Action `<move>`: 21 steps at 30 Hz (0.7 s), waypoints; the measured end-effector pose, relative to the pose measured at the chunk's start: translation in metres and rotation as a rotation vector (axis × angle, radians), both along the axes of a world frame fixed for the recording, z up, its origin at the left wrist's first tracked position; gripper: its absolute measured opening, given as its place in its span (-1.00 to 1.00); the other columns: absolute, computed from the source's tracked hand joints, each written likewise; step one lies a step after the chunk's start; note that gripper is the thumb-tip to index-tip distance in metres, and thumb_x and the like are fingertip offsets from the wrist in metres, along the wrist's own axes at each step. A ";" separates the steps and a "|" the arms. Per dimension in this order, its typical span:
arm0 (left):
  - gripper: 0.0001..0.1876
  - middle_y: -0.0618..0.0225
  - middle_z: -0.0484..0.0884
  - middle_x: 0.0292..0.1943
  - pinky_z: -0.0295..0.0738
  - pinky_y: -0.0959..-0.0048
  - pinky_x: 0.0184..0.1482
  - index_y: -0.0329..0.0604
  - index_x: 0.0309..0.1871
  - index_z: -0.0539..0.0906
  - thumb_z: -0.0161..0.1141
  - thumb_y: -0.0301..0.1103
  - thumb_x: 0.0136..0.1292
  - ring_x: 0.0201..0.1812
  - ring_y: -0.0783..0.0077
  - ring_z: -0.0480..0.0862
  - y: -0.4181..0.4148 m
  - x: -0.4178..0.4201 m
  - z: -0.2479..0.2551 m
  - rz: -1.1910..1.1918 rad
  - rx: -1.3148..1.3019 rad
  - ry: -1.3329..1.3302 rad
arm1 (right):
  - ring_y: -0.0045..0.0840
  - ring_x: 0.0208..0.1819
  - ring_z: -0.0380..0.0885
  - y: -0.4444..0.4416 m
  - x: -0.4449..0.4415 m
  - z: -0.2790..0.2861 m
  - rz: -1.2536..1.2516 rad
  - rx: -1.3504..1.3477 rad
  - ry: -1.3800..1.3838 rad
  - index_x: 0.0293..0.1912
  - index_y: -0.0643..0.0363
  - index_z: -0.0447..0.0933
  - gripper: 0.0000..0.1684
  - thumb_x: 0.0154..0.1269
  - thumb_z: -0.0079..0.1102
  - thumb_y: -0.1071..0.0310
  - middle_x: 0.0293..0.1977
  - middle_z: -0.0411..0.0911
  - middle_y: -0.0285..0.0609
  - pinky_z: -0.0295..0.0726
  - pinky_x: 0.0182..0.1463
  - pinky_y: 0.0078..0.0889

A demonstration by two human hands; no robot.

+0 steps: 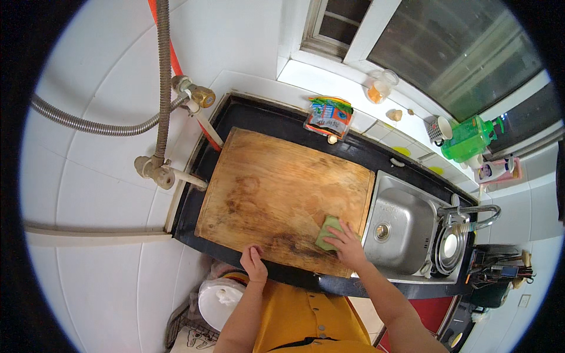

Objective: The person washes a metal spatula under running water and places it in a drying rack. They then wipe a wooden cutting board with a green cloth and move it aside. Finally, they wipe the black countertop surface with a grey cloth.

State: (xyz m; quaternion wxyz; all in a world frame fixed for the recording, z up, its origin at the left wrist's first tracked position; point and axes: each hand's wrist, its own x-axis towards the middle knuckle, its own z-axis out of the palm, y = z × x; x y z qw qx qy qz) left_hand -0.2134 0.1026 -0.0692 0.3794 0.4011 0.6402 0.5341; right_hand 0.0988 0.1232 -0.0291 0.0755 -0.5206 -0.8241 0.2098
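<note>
A large wooden board (pixel 282 189) with dark stains lies on the black countertop (pixel 265 112). My right hand (pixel 346 242) presses a green cloth or sponge (pixel 327 233) flat against the board near its right front corner. At the board's front edge is my left hand (pixel 254 264), its fingers curled by the rim; whether it grips the board there is hard to tell.
The stainless steel sink (pixel 397 225) with a faucet (pixel 474 212) adjoins the board's right side. Behind the board lies a colourful plastic packet (pixel 330 118). Pipes and a valve (pixel 154 172) stick out at the left. A white bin (pixel 220 300) stands below the counter.
</note>
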 end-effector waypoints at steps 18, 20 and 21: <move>-0.68 0.07 0.44 0.17 0.27 0.16 0.31 -0.30 0.20 0.45 -0.07 -0.29 0.55 0.21 0.08 0.43 -0.005 -0.003 0.003 0.010 0.121 0.428 | 0.01 0.50 0.15 -0.008 -0.193 -0.014 -0.043 0.150 0.282 0.16 0.02 0.57 -0.56 0.28 0.13 0.45 0.32 0.44 -0.17 0.06 0.50 0.37; -0.66 0.04 0.43 0.19 0.27 0.14 0.32 -0.30 0.24 0.43 0.00 -0.31 0.52 0.23 0.06 0.42 -0.007 0.008 0.008 -0.039 0.101 0.423 | -0.01 0.49 0.18 0.004 -0.162 -0.007 -0.140 0.206 0.311 0.19 0.05 0.54 -0.52 0.27 0.17 0.50 0.32 0.44 -0.15 0.11 0.50 0.30; -0.62 0.07 0.49 0.16 0.30 0.09 0.28 -0.26 0.22 0.48 0.17 -0.33 0.40 0.20 0.01 0.45 -0.006 0.012 0.011 -0.116 0.144 0.518 | -0.02 0.48 0.19 0.009 -0.145 -0.003 -0.185 0.234 0.324 0.20 0.06 0.53 -0.50 0.26 0.19 0.52 0.32 0.44 -0.15 0.14 0.51 0.26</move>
